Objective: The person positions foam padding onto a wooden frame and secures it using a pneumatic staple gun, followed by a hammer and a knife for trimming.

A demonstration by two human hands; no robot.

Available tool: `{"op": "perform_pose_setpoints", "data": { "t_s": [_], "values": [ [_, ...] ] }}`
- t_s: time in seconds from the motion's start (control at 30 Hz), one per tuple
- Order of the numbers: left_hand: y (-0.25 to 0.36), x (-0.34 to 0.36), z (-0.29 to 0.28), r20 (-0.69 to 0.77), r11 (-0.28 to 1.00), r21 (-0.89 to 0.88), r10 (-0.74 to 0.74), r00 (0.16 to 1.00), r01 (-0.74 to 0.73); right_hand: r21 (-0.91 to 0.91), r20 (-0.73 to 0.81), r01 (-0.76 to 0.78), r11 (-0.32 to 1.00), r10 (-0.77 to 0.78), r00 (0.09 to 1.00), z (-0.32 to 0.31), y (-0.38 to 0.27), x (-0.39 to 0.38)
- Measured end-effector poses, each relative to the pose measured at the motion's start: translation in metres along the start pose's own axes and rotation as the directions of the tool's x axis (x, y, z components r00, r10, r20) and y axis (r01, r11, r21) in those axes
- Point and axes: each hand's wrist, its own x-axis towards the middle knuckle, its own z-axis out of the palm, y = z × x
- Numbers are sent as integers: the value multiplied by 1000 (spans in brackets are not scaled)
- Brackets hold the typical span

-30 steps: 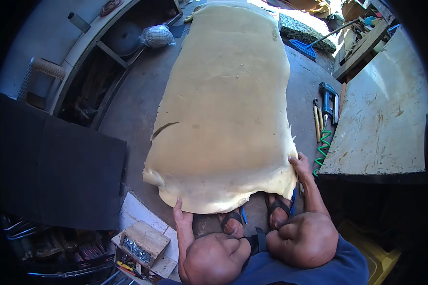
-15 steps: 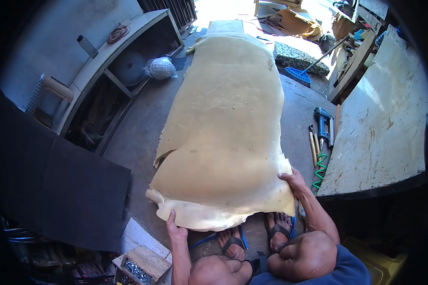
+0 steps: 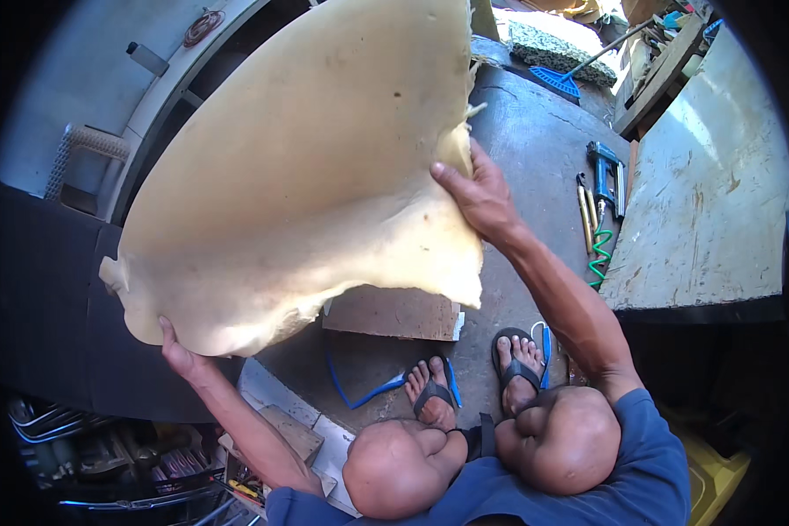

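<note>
A large cream-yellow foam sheet [image 3: 298,149] fills the upper middle of the head view, lifted off the floor and tilted up to the left. Its near edge is ragged and curls toward me; its far end runs out of the picture. My left hand [image 3: 184,355] grips the near left edge, thumb on top and fingers hidden underneath. At the right edge my right hand [image 3: 482,197] is closed on the foam, with its thumb lying over the surface. Under the near edge a brown board [image 3: 390,316] shows on the floor, partly covered by the foam.
Right of me lie a blue nail gun [image 3: 603,171] with a green coiled hose [image 3: 600,254], a hand tool with yellow handles [image 3: 585,206], and a pale worn board [image 3: 701,193]. A blue rake [image 3: 557,81] lies farther off. Beside my left arm stands a wooden box [image 3: 289,434].
Both hands have raised the foam sheet and swung it up and to the left. It lay flat before; the brown board beneath has come into view.
</note>
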Motion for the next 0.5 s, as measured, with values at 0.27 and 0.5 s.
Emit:
{"op": "perform_pose_setpoints", "data": {
  "t_s": [0.27, 0.5],
  "values": [
    [-182, -88, -169, -482, 953, 135, -177, 858, 272, -330, 26, -413, 849, 446, 895, -24, 189, -122],
    [-185, -78, -157, -388, 946, 215, -146, 910, 243, -400, 15, -470, 787, 518, 855, -42, 183, -125]
  ]
}}
